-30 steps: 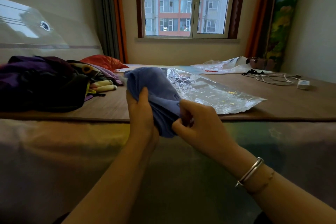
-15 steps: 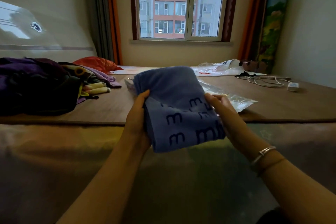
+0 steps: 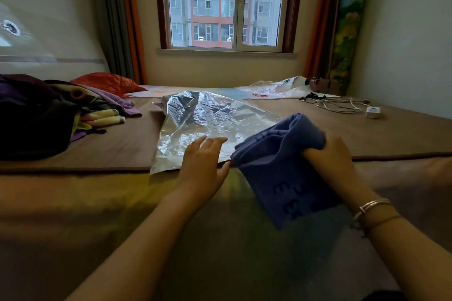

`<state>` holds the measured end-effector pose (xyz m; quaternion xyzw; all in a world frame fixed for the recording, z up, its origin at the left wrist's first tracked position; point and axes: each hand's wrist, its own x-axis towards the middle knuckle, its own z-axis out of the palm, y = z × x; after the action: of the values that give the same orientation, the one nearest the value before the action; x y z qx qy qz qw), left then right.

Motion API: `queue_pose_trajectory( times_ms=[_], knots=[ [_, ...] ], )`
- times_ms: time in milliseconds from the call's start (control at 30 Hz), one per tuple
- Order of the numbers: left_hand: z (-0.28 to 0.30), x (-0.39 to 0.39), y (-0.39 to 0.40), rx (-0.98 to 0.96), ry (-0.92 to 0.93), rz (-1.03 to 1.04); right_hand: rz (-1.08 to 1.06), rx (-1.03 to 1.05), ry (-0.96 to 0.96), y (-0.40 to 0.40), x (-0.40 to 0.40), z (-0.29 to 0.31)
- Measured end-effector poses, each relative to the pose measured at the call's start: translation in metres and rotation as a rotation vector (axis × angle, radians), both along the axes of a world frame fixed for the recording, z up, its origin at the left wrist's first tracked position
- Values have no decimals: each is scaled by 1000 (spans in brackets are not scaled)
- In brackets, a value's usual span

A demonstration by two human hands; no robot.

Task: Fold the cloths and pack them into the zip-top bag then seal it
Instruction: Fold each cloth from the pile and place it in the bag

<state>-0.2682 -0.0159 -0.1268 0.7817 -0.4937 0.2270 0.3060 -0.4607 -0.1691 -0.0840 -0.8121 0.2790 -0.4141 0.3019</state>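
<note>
From the head camera, the person's right hand [image 3: 329, 154] grips a folded blue cloth [image 3: 281, 168], fingers curled over its upper right edge. The cloth hangs over the near edge of the bed [image 3: 122, 149], its lower part printed with dark letters, and its top left corner lies on or just above the near right corner of the zip-top bag [image 3: 208, 124]; which of the two cannot be told. The bag is clear and crinkled, lying flat on the brown bed cover, its far end lifted slightly. The left hand [image 3: 203, 166] rests on the near edge of the bag with fingers straight and loosely spread, holding nothing. It sits just beside the cloth, to its left. A silver bracelet [image 3: 371, 205] circles the right wrist. At the left of the bed lies a pile of dark and coloured cloths [image 3: 49, 112]. At the far right a white cable [image 3: 340, 105] is coiled beside a charger [image 3: 373, 112]. A window [image 3: 225, 5] faces the bed.
</note>
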Motion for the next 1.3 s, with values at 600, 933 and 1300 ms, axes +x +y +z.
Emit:
queue_pose_trajectory(
  times_ms=[600, 933, 1300],
  knots=[
    [3, 47, -18, -43, 81, 157, -175, -706, 272, 6, 11, -20],
    [34, 23, 19, -417, 228, -8, -167, -930, 119, 65, 58, 15],
    [44, 19, 68, -594, 467, -174, 306, -585, 882, 115, 97, 4]
  ],
)
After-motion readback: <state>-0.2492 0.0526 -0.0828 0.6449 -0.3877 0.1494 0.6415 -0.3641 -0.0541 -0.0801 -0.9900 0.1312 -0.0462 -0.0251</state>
